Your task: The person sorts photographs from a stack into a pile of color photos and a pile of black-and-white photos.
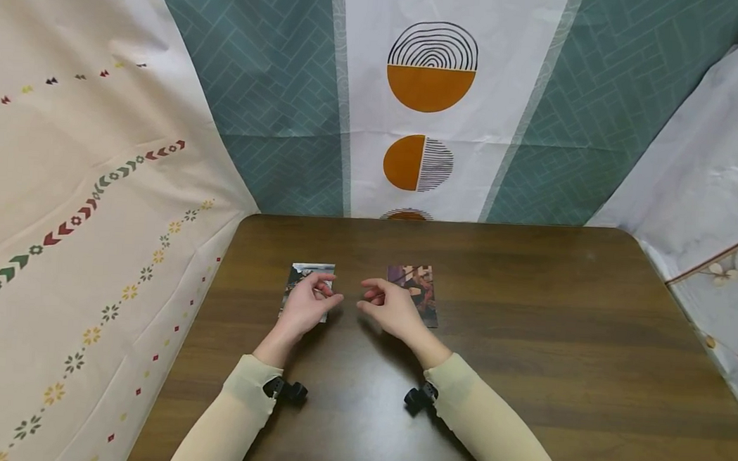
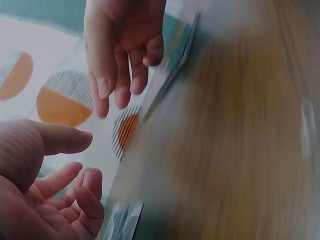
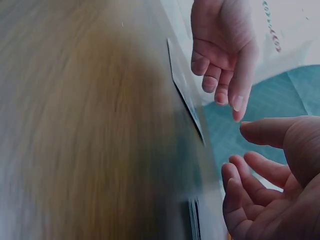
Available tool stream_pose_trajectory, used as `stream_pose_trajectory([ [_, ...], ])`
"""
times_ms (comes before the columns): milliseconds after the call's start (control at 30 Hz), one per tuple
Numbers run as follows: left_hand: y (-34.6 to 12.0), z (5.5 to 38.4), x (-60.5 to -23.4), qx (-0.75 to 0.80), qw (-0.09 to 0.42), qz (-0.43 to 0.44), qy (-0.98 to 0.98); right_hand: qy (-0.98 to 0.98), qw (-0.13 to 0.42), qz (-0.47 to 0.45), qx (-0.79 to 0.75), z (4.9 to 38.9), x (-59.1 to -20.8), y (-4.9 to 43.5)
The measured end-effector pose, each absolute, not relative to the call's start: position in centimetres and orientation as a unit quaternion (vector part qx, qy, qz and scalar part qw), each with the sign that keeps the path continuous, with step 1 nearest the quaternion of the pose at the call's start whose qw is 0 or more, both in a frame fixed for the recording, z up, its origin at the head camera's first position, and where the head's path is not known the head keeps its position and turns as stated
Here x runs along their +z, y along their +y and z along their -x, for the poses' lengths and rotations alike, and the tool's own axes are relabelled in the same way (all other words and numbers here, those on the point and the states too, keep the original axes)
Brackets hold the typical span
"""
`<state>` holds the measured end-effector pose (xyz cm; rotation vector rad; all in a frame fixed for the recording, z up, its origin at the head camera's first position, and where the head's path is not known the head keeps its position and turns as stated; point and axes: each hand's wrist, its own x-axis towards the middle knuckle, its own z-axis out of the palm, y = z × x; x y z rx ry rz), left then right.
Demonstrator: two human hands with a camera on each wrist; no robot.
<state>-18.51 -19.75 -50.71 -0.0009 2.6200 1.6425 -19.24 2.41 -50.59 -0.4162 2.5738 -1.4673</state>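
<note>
- We see the left hand (image 1: 307, 306) hanging over the left picture (image 1: 296, 276). Its fingers bend softly and hold nothing.
- We see the right hand (image 1: 396, 311) over the near left part of the right picture (image 1: 422, 290). Its fingers bend softly too, and they hold nothing.
- The two hands face each other, with a gap between them.
- Both pictures lie well apart on the far part of the bench (image 1: 547, 326), left of its middle.
- The left hand hides much of the left picture, so we can't tell what it shows.
- On the right picture we spot reds and browns, but the shapes are too small to name.
- The wrist views show the pictures only as thin edges, some cut off at the bottom, so we can't count the sheets. The bench is blurry there.
- The left sleeve (image 1: 234, 409) and right sleeve (image 1: 493, 425) run out of sight at the near side.
- On the back cloth (image 1: 370, 111), the bench's far edge cuts off the lowest orange shape (image 1: 408, 216).
</note>
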Motion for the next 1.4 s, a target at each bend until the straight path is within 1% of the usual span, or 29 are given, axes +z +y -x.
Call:
stream_pose_trajectory([
  [400, -12.9, 18.9, -51.5, 0.547, 0.044, -0.033, 0.835, 0.873, 0.036, 0.089, -0.477, 19.3, -50.9, 8.8],
  [533, -11.6, 18.9, -51.9, 0.528, 0.052, -0.028, 0.847, 0.878, 0.034, 0.081, -0.471, 19.3, -51.0, 10.8],
  [767, -10.2, 19.0, -52.4, 0.506, 0.045, -0.023, 0.861, 0.891, 0.035, 0.043, -0.451, 19.3, -51.6, 13.7],
  [967, -9.6, 19.0, -52.9, 0.515, 0.053, -0.007, 0.856, 0.896, 0.042, 0.012, -0.442, 19.3, -52.4, 14.8],
  [1200, -9.3, 18.9, -53.0, 0.539, 0.071, 0.01, 0.84, 0.902, 0.036, 0.009, -0.43, 19.3, -52.7, 14.8],
  [1400, -9.1, 18.9, -53.1, 0.55, 0.072, 0.011, 0.832, 0.909, 0.041, 0.004, -0.414, 19.3, -52.6, 14.5],
])
